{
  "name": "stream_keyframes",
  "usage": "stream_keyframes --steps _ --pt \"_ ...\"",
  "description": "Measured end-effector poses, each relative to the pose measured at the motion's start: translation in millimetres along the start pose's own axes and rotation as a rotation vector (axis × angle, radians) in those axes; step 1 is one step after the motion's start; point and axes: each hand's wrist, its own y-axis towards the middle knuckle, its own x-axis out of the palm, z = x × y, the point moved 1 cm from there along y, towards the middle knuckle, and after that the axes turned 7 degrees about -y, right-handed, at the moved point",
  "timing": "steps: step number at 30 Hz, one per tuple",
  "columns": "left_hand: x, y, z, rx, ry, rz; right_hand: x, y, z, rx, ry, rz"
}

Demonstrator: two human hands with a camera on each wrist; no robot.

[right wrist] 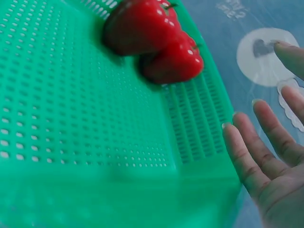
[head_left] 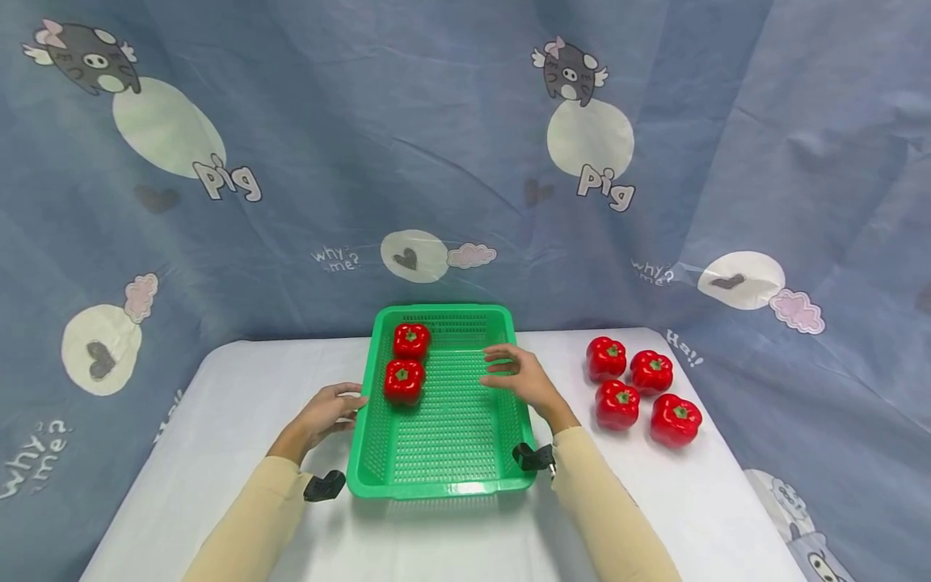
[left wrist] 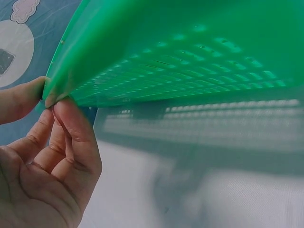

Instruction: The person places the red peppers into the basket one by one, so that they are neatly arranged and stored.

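Blue cloth (head_left: 436, 121) backs the empty, spread right hand (right wrist: 285, 187); the left hand (left wrist: 52, 178) pinches the basket (left wrist: 123, 47), clear only from its wrist.

Blue cloth backdrop (head_left: 451, 153) with winged cartoon pigs (head_left: 570, 73) and pale ovals (head_left: 591, 139) behind a white tabletop (head_left: 243, 420)

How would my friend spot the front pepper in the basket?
On the white table, find the green basket. Along its left side, skip the red back pepper nearer the blue cloth. The front red pepper sits nearer the beige sleeves.
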Motion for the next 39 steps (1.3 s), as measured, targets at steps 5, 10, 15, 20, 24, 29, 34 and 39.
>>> stream_keyframes --steps 5,10,15,20,24,29,34,39 --pt "-0.6 0.0 -1.9 -0.005 -0.004 0.007 -11.8 -9.5 1.9 -0.018 0.004 0.036" --pt "-0.6 0.0 -2.4 -0.006 -0.010 0.002 -24.0 -19.5 6.9 -0.018 -0.006 0.090" --pt "-2.3 -0.2 -1.8 0.002 -0.016 -0.009 -34.7 -26.6 14.3 -0.003 -0.038 0.167" --pt "-2.9 0.6 -0.8 0.007 -0.018 -0.011 -47.4 -34.7 19.1 0.000 -0.069 0.247" --pt "-1.2 2.1 -1.0 -0.006 -0.021 -0.011 -59.7 -45.3 24.1 0.003 -0.076 0.293" --pt "-0.8 3.8 -2.1 -0.007 -0.024 -0.012 -74.1 -59.3 31.1 0.020 -0.075 0.357" --pt "-2.0 4.0 -1.7 -0.001 -0.013 -0.019 -86.4 -72.7 36.6 0.075 -0.077 0.433" --pt "-3.1 2.4 -0.3 -0.003 0.007 -0.024 -93.3 -87.8 28.3 0.096 -0.058 0.492"
